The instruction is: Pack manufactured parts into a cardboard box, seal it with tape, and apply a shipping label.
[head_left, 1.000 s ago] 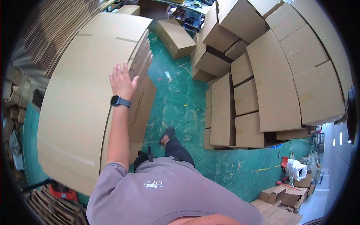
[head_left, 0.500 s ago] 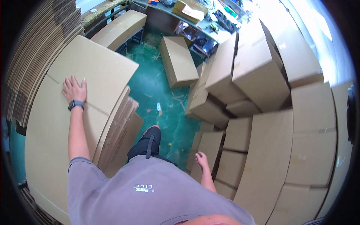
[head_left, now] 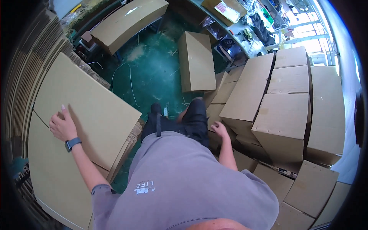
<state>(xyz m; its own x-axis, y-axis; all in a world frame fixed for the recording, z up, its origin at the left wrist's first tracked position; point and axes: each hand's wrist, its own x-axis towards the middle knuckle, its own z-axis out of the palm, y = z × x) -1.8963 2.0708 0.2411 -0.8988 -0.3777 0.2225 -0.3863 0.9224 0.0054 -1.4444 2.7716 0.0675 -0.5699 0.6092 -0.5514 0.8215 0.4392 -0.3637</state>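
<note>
Left hand: your left hand (head_left: 63, 126) is over the top sheet, palm down, fingers partly bent and spread apart, gripping nothing; whether the fingertips touch the board, you cannot tell from this view.
Top cardboard sheet: the flat brown cardboard sheet (head_left: 94, 119) lies directly below your left hand and spreads out on every side of it, with a creased line running just beside your fingers.
Wrist: a dark smartwatch (head_left: 73, 144) sits just behind your left hand.
Flattened cartons: a tall pile of flattened cartons (head_left: 30, 69) stands to the left of and ahead of that hand, edges showing.
Right hand: your right hand (head_left: 219, 129) has its fingers curled in loosely; how far they close, you cannot tell.
Box stack: brown cardboard boxes (head_left: 281, 117) are piled to the right of your right hand, near it.
Green floor: ahead of your right hand and slightly left, a single carton (head_left: 197, 63) rests on the green floor (head_left: 153, 73).
Desk: a cluttered desk (head_left: 251, 48) stands well ahead of your right hand.
</note>
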